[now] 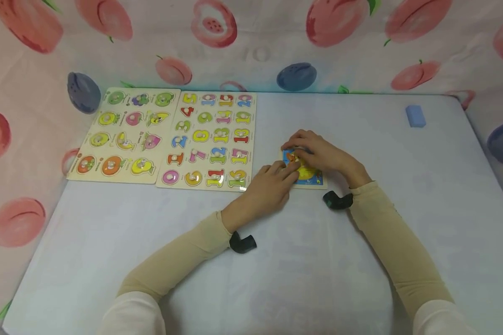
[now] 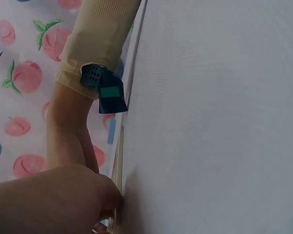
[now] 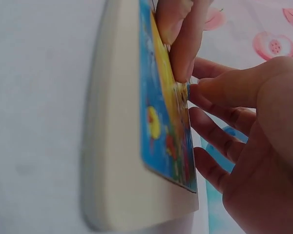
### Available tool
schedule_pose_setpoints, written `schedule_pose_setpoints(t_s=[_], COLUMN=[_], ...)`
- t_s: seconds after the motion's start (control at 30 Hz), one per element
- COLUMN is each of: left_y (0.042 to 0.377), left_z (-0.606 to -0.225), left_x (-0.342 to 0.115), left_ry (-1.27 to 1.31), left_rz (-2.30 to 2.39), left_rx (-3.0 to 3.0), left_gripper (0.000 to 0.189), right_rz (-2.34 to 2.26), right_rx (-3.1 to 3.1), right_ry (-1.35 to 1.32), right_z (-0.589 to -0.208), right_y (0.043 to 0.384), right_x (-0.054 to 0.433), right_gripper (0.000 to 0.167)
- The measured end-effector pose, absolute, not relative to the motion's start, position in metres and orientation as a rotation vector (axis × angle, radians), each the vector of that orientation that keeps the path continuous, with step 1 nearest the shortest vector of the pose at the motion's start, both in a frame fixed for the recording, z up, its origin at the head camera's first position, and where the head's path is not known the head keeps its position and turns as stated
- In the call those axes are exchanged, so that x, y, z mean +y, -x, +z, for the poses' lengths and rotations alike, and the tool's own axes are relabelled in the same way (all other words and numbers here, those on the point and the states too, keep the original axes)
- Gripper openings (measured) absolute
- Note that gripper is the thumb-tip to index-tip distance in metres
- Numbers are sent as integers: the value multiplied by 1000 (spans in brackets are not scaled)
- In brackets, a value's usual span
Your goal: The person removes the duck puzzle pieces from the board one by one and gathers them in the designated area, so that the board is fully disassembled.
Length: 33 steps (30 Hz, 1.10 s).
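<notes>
A small wooden jigsaw board (image 1: 311, 186) with a blue and yellow picture lies flat on the table, partly covered by both hands. My left hand (image 1: 270, 186) reaches over its left side, fingertips touching the picture; in the right wrist view those left fingers (image 3: 178, 53) press on the yellow part. At the board's far edge, my right hand (image 1: 320, 151) holds on with bent fingers, its thumb (image 3: 224, 90) over the picture close to the left fingertips. The left wrist view shows only the back of my left hand (image 2: 53, 197); its fingertips are hidden there.
To the left lie a number puzzle board (image 1: 214, 187) and a fruit puzzle board (image 1: 125, 111), side by side, with knobbed pieces in them. A blue block (image 1: 416, 116) sits at the far right. Fruit-patterned cloth (image 1: 251, 46) hangs behind the white table (image 1: 251, 288).
</notes>
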<state>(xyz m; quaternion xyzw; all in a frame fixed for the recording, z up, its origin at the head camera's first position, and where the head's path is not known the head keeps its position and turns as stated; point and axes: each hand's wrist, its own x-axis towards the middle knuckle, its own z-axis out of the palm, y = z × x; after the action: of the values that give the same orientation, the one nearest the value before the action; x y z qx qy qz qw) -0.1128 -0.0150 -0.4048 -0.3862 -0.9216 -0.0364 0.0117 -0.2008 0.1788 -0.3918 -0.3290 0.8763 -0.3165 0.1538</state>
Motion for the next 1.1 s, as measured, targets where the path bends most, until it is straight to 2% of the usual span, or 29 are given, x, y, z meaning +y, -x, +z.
schedule_pose_setpoints(t_s=[0.2,0.9,1.1], left_y=[109,107,106], left_z=[-404,-406,-410], left_x=[-12,-11,-11], left_ry=[1153,1131,1117], left_rz=[-135,-149,-157], left_rx=[-2868,-2896,-2853], left_gripper=[28,35,28], right_rz=[-953,-1255,-1274], right_rx=[2473,2509,2553], right_ry=[926,909,838], right_z=[-391,-388,-385], right_y=[201,200,200], right_x=[180,189,200], right_gripper=[30,19,19])
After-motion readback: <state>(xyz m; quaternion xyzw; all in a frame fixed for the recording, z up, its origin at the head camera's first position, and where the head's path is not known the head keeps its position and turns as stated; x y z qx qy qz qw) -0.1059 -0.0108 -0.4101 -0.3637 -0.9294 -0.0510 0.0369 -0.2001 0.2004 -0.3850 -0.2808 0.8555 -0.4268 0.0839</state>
